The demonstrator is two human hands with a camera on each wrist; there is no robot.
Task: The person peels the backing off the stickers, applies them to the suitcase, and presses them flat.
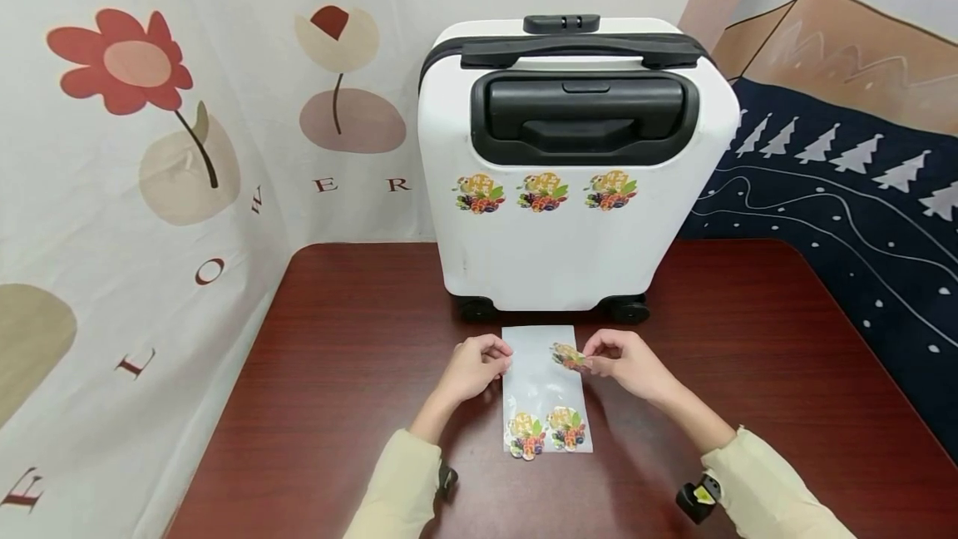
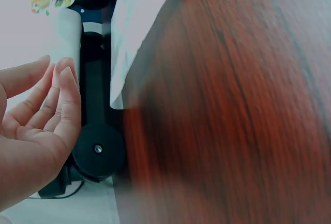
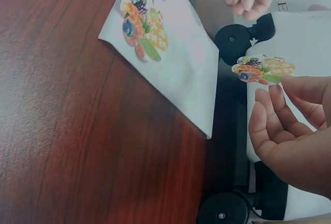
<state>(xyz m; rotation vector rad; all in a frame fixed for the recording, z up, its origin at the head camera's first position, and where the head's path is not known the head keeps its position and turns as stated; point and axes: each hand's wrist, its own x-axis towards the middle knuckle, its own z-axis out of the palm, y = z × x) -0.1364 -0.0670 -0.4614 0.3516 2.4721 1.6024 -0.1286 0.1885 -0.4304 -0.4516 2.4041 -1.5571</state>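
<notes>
Between thumb and fingers, my right hand [image 1: 624, 364] pinches a fruit-printed sticker [image 3: 264, 70] by its edge. In the head view, the sticker overlaps the upper right of a white backing sheet [image 1: 542, 381] lying on the table. Two more fruit stickers [image 1: 566, 428] are on the sheet's lower end. My left hand [image 1: 473, 368] is beside the sheet's left edge. Its fingers are loosely bent, the thumb close to the fingertips, and nothing shows between them in the left wrist view. Three matching stickers [image 1: 542, 192] sit in a row on the front of a white suitcase [image 1: 546, 248].
The suitcase stands upright at the back of the dark red-brown table [image 1: 337, 373], its black wheels [image 1: 627, 310] just behind the sheet. Its black carry handle [image 1: 584, 48] is at the top. Printed cloths [image 1: 359, 190] hang behind and at both sides.
</notes>
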